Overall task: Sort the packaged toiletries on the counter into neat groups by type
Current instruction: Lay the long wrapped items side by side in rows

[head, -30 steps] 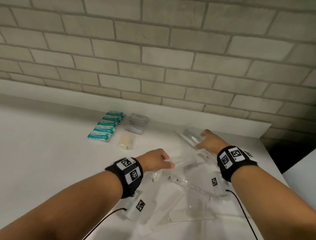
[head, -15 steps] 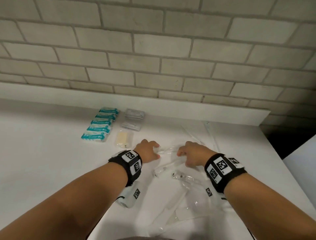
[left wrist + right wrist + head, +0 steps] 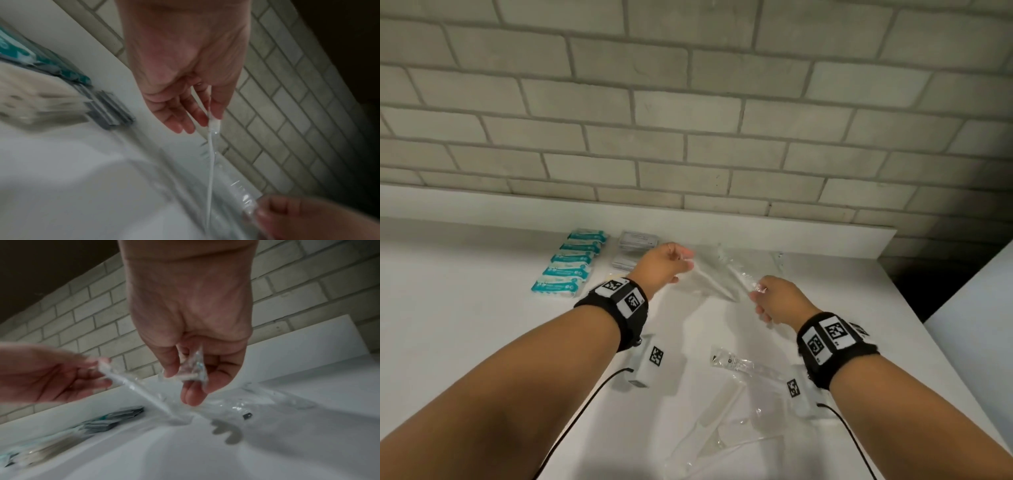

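Observation:
My left hand (image 3: 681,262) pinches the end of a long clear-wrapped white pack (image 3: 714,286) just right of the grey sachets (image 3: 637,240). The pinch shows in the left wrist view, where the left hand (image 3: 205,120) holds the white pack (image 3: 210,162) hanging down. My right hand (image 3: 758,294) grips a second crinkly clear pack (image 3: 732,269) that slants up toward the wall. In the right wrist view the right hand (image 3: 191,378) has thumb and fingers round this clear pack (image 3: 194,368). A row of teal packets (image 3: 570,265) lies at the back left.
More loose clear packs (image 3: 743,365) lie on the white counter (image 3: 465,325) between my forearms. A raised ledge (image 3: 808,236) and a brick wall close the back. The counter ends at the right beside a dark gap (image 3: 914,291). A blurred cream item (image 3: 37,104) lies by the sachets.
Both hands took a clear pack from the pile and lifted it. The left hand has moved back toward the grey sachets; the right hand has come in beside it.

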{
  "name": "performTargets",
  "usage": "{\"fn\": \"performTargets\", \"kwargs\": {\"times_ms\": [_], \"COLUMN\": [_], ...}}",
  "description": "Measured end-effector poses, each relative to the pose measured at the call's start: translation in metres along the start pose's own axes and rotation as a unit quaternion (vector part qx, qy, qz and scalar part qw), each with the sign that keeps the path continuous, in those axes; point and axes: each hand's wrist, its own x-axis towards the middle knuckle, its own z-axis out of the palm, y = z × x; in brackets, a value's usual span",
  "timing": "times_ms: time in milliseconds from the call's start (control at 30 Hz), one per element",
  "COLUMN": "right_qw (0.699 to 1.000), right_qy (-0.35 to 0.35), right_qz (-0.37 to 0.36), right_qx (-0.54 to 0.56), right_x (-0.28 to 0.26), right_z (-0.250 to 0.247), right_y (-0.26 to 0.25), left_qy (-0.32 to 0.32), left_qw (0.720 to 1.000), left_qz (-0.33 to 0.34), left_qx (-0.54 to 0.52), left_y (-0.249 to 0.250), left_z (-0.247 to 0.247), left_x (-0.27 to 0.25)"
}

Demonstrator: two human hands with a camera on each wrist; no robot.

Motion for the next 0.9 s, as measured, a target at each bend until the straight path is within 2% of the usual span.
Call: {"fn": "performTargets", "kwargs": {"times_ms": [67, 133, 200, 233, 267, 333, 400, 433, 467, 567, 633, 733, 800, 900], "right_qw": [1.000, 0.997, 0.978, 0.964, 0.954, 0.943, 0.933, 0.928, 0.926, 0.920, 0.915, 0.926, 0.935, 0.921], "right_qy": [0.001, -0.020, -0.064, -0.083, -0.095, -0.106, -0.111, -0.111, -0.109, -0.102, -0.096, -0.116, -0.145, -0.135], "right_qz": [0.025, 0.032, 0.006, -0.006, -0.014, -0.025, -0.041, -0.049, -0.050, -0.044, -0.053, -0.077, -0.084, -0.103], "right_qx": [0.006, -0.067, -0.196, -0.251, -0.285, -0.315, -0.341, -0.351, -0.357, -0.377, -0.389, -0.350, -0.313, -0.349], "right_x": [0.000, -0.003, -0.009, -0.012, -0.013, -0.014, -0.013, -0.013, -0.012, -0.010, -0.011, -0.015, -0.017, -0.015], "right_z": [0.007, 0.012, 0.015, 0.016, 0.018, 0.019, 0.019, 0.020, 0.021, 0.025, 0.027, 0.031, 0.036, 0.046], "right_y": [-0.003, -0.006, -0.009, -0.010, -0.010, -0.011, -0.012, -0.012, -0.012, -0.014, -0.017, -0.020, -0.022, -0.022], "left_qy": [0.006, 0.061, 0.134, 0.143, 0.129, 0.048, -0.038, -0.061, -0.069, -0.029, -0.028, -0.078, -0.119, -0.154], "left_qw": [0.999, 0.998, 0.985, 0.973, 0.962, 0.937, 0.895, 0.873, 0.855, 0.797, 0.773, 0.777, 0.795, 0.825], "left_qz": [-0.010, -0.018, -0.048, -0.068, -0.087, -0.113, -0.116, -0.108, -0.099, -0.039, -0.006, 0.007, 0.016, 0.031], "left_qx": [-0.031, -0.003, 0.102, 0.168, 0.226, 0.327, 0.429, 0.472, 0.505, 0.602, 0.633, 0.625, 0.594, 0.543], "left_y": [0.009, 0.009, 0.002, -0.002, -0.005, -0.014, -0.017, -0.018, -0.019, -0.024, -0.031, -0.040, -0.046, -0.049], "left_z": [0.005, 0.011, 0.014, 0.015, 0.018, 0.026, 0.038, 0.043, 0.049, 0.062, 0.066, 0.067, 0.063, 0.052], "left_x": [0.010, 0.023, 0.032, 0.031, 0.028, 0.018, 0.003, -0.005, -0.015, -0.045, -0.058, -0.065, -0.064, -0.059]}}
